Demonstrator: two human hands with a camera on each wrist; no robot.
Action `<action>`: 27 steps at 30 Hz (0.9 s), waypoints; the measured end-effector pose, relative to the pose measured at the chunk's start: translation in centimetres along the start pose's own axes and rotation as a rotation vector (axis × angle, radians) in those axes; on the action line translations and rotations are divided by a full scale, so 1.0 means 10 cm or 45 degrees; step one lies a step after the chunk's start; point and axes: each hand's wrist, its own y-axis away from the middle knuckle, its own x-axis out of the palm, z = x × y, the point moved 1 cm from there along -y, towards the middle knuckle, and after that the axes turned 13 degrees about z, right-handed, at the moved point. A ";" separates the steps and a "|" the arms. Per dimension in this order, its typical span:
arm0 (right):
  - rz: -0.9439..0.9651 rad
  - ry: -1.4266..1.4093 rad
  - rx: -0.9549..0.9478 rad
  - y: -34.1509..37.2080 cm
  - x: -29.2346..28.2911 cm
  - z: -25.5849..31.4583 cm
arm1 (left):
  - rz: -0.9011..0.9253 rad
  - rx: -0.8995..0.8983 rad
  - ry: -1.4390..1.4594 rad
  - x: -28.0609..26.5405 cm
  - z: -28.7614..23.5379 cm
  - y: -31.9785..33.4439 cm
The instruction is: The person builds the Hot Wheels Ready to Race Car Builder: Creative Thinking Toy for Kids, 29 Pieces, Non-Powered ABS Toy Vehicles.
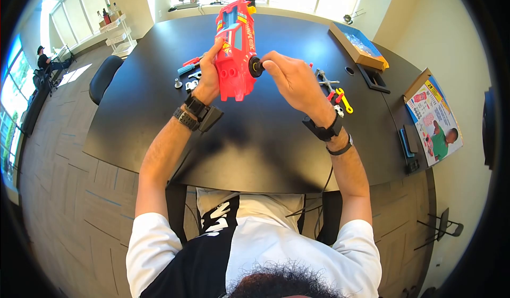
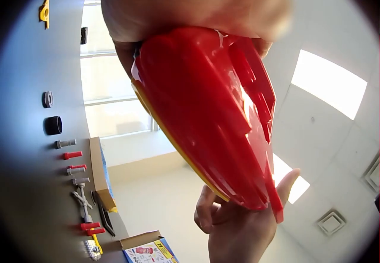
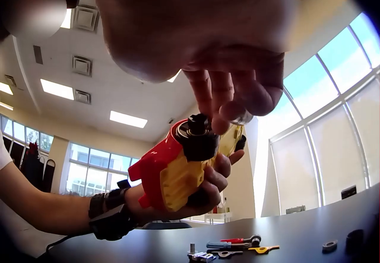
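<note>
My left hand (image 1: 209, 75) grips a red toy car body (image 1: 234, 48) by its side, holding it raised above the table. A black wheel (image 1: 256, 66) sits against the right side of the body. The fingertips of my right hand (image 1: 294, 80) pinch a small dark part at the wheel's centre. In the right wrist view the wheel (image 3: 197, 137) stands on the body's red and yellow shell (image 3: 178, 177), just under the right fingers. The left wrist view shows the smooth red shell (image 2: 196, 108) beneath the left palm (image 2: 196, 7).
Toy tools and bolts (image 1: 191, 67) lie left of the car; a yellow wrench (image 1: 347, 101), a grey cross-shaped piece (image 1: 325, 80) and red bolts lie right. An open cardboard tray (image 1: 357, 53) is at the back right, a picture box (image 1: 435, 117) at the right edge.
</note>
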 end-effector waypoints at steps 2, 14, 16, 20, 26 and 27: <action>0.031 0.090 0.074 0.02 -0.03 -0.01 | 0.023 -0.053 -0.005 -0.01 -0.01 0.00; -0.056 0.077 0.061 0.06 0.01 0.06 | -0.014 -0.015 -0.041 0.04 0.00 0.01; 0.014 0.088 0.061 0.07 0.01 0.05 | -0.006 -0.030 -0.033 0.05 0.00 0.01; -0.028 0.179 0.065 0.05 0.05 0.06 | -0.033 -0.039 -0.047 0.06 0.01 0.01; 0.092 0.250 0.141 0.04 -0.03 0.06 | 0.003 -0.117 -0.098 0.01 0.06 0.02; 0.048 0.218 0.111 0.04 -0.02 0.08 | 0.004 -0.118 -0.099 0.02 0.07 0.02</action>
